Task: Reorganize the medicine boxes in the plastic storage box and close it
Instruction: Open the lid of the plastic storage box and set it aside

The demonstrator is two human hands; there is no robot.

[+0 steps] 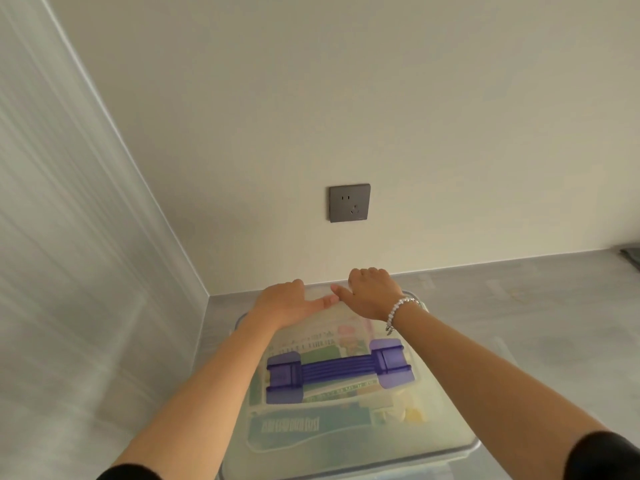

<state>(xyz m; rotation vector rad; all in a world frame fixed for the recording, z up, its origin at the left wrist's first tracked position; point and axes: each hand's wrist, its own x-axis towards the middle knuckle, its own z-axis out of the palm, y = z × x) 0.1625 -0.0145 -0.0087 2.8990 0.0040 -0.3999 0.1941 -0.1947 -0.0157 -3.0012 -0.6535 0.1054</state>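
Medicine boxes [311, 407] lie in the lidded storage box [446, 441] before the wall socket [349, 203].

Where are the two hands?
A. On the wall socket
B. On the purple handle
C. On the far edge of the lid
C: the left hand and right hand press the far edge of the lid, beyond the purple handle.

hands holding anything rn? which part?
Both the left hand and the right hand rest on the far edge of the storage box lid, fingers curled over it; whether they grip or just press down cannot be told.
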